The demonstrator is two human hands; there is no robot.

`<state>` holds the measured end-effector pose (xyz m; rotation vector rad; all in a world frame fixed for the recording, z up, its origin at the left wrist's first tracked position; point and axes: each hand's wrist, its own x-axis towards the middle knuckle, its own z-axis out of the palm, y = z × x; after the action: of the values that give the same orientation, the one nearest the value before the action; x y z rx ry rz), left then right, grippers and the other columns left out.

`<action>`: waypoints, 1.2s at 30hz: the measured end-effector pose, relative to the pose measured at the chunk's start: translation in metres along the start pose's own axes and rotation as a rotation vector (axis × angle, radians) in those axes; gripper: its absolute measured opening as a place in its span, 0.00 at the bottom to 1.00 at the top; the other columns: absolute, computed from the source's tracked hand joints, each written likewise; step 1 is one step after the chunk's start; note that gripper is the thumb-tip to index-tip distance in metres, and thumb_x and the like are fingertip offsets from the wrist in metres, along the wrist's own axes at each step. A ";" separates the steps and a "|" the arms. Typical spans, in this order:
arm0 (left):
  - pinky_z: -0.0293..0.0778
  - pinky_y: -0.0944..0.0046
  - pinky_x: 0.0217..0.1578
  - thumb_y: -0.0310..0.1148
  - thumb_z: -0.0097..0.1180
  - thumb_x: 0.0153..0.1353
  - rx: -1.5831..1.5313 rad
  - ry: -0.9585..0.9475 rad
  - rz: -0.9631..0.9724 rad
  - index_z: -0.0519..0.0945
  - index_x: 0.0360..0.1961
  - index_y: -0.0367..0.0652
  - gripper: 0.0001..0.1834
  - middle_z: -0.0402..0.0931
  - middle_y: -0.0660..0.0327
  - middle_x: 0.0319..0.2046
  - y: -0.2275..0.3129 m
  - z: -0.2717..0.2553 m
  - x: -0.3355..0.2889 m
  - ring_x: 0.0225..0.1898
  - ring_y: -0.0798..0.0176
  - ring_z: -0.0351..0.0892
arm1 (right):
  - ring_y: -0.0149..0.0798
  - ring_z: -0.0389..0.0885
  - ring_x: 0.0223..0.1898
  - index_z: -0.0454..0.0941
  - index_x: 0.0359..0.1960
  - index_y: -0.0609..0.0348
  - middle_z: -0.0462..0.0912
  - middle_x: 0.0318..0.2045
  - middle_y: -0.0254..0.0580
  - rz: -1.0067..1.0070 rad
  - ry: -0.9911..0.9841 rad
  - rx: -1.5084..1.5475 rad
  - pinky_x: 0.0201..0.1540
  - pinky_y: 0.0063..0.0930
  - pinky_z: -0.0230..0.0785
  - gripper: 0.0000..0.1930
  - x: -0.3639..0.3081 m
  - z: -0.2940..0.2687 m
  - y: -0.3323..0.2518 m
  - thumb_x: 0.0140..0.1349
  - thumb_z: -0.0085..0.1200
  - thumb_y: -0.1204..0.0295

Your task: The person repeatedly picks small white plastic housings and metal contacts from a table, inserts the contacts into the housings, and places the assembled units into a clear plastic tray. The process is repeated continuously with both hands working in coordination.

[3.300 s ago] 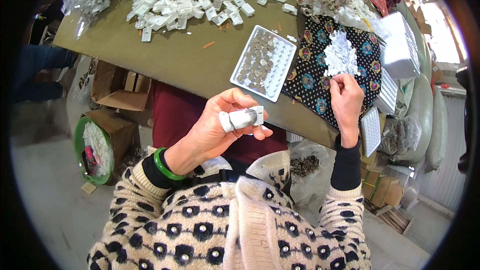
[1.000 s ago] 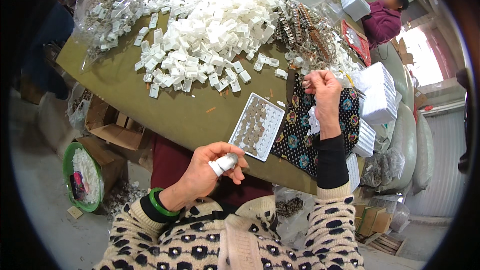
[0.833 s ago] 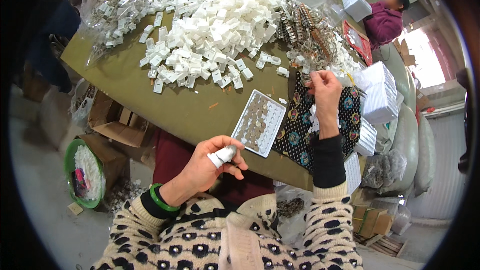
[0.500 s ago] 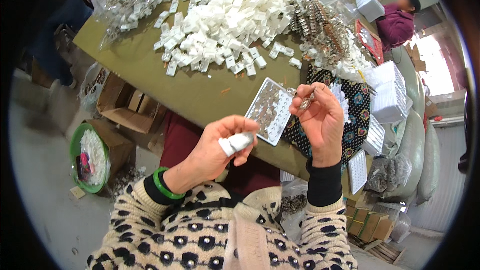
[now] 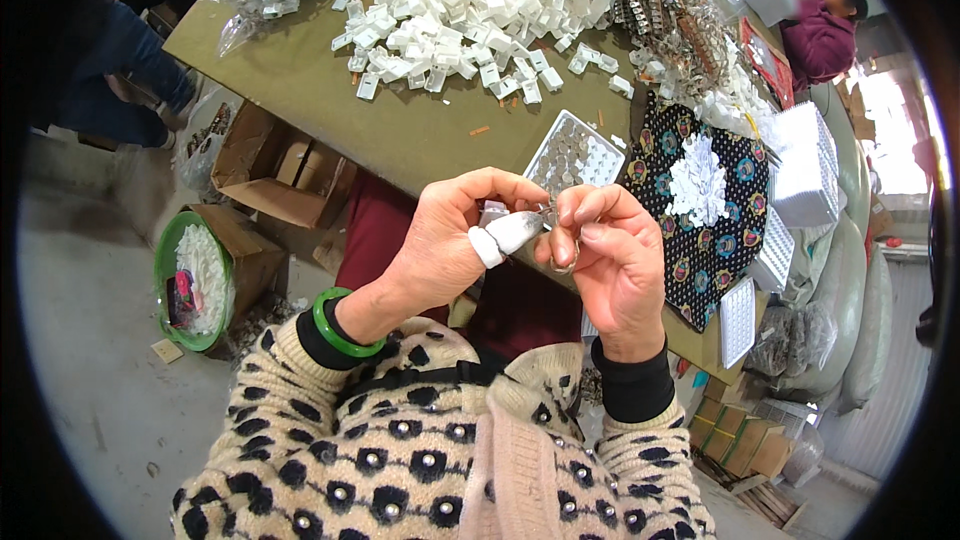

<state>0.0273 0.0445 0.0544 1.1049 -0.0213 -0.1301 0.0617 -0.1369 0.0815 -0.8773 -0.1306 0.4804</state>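
A person's left hand (image 5: 445, 250), its thumb wrapped in white tape, pinches a small white plastic piece (image 5: 493, 212) above the edge of an olive-green table (image 5: 400, 125). The right hand (image 5: 610, 260) meets it fingertip to fingertip, closed on a thin metal ring (image 5: 568, 262). Just behind the hands lies a white compartment tray (image 5: 575, 152); a heap of small white plastic clips (image 5: 480, 10) sits farther back, beside a black patterned cloth (image 5: 710, 220).

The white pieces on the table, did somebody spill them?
They look heaped, not spilled. The white pieces sit in one big pile on the table, with a few strays at its edge. One small orange bit lies alone on the bare tabletop.
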 end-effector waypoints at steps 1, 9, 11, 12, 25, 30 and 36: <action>0.75 0.74 0.38 0.20 0.60 0.61 -0.111 -0.039 0.042 0.80 0.46 0.34 0.12 0.80 0.64 0.37 0.000 0.000 -0.001 0.36 0.75 0.77 | 0.34 0.77 0.29 0.74 0.37 0.66 0.76 0.35 0.44 -0.011 0.027 -0.026 0.38 0.30 0.75 0.04 -0.003 0.001 0.001 0.62 0.50 0.80; 0.71 0.77 0.30 0.22 0.61 0.60 0.023 0.004 0.203 0.79 0.49 0.35 0.15 0.80 0.63 0.37 -0.008 0.003 0.001 0.31 0.77 0.75 | 0.20 0.68 0.27 0.77 0.40 0.64 0.74 0.31 0.30 -0.273 0.123 -0.849 0.28 0.15 0.61 0.08 -0.010 0.007 0.012 0.59 0.59 0.82; 0.69 0.78 0.23 0.25 0.62 0.60 -0.065 0.031 0.160 0.78 0.49 0.36 0.15 0.80 0.62 0.37 -0.009 0.004 0.001 0.26 0.77 0.74 | 0.22 0.67 0.25 0.79 0.38 0.63 0.73 0.29 0.32 -0.387 0.129 -0.996 0.25 0.17 0.60 0.07 -0.010 0.008 0.013 0.57 0.61 0.82; 0.68 0.77 0.22 0.25 0.62 0.61 -0.174 0.040 0.056 0.78 0.49 0.36 0.15 0.80 0.62 0.36 -0.007 0.004 -0.002 0.26 0.77 0.74 | 0.23 0.67 0.24 0.80 0.37 0.62 0.73 0.27 0.33 -0.444 0.140 -1.070 0.24 0.18 0.59 0.07 -0.009 0.007 0.013 0.57 0.62 0.82; 0.60 0.74 0.17 0.32 0.62 0.63 -0.605 0.018 -0.170 0.75 0.37 0.42 0.08 0.76 0.62 0.27 -0.013 0.014 -0.014 0.22 0.72 0.69 | 0.23 0.71 0.25 0.81 0.36 0.65 0.77 0.29 0.33 -0.379 0.061 -0.895 0.25 0.17 0.62 0.07 -0.013 0.002 0.014 0.56 0.60 0.86; 0.59 0.73 0.17 0.33 0.60 0.64 -0.660 -0.054 -0.167 0.74 0.34 0.44 0.07 0.75 0.62 0.28 -0.017 0.014 -0.014 0.22 0.72 0.68 | 0.23 0.73 0.27 0.80 0.33 0.65 0.78 0.31 0.36 -0.154 0.145 -0.506 0.26 0.15 0.64 0.05 -0.016 0.009 0.015 0.58 0.57 0.86; 0.62 0.72 0.17 0.33 0.59 0.65 -0.742 -0.302 -0.216 0.75 0.39 0.41 0.08 0.76 0.56 0.24 -0.020 0.005 -0.013 0.17 0.69 0.70 | 0.27 0.72 0.22 0.75 0.25 0.67 0.77 0.31 0.42 -0.051 0.104 -0.160 0.27 0.21 0.66 0.04 -0.015 0.009 0.009 0.54 0.51 0.86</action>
<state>0.0118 0.0323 0.0395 0.3362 -0.1145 -0.4587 0.0421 -0.1325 0.0816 -1.0518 -0.0965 0.3796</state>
